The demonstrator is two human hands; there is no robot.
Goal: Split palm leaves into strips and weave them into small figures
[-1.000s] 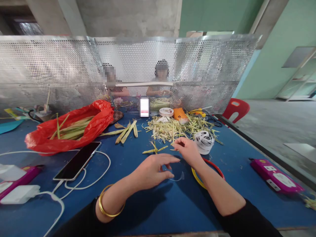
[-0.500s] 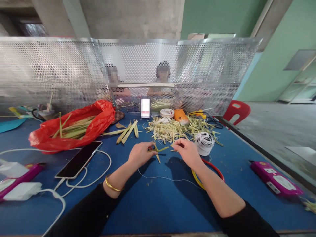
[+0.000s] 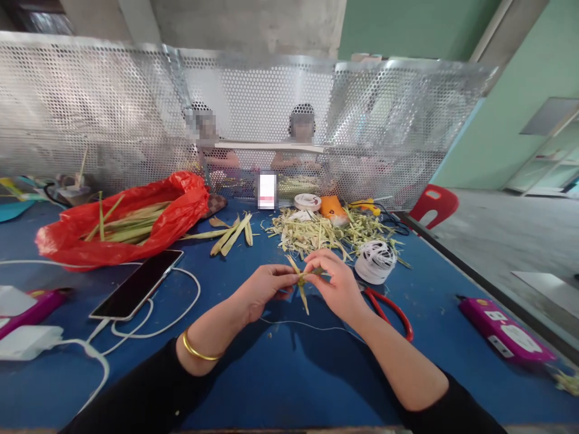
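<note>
Closer together now: left hand point(image 3: 266, 289) and right hand point(image 3: 333, 282), both pinched on narrow, splayed leaf strips point(image 3: 303, 298).

Yellow-green leaf piece point(image 3: 304, 298), blue tabletop point(image 3: 280, 386), red bag point(image 3: 58, 242), gold bangle point(image 3: 198, 352), white coil point(image 3: 374, 265), orange packet point(image 3: 332, 208)

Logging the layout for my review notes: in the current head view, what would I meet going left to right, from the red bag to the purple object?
Red bag, left hand, leaf piece, right hand, white roll, red chair, purple object.
</note>
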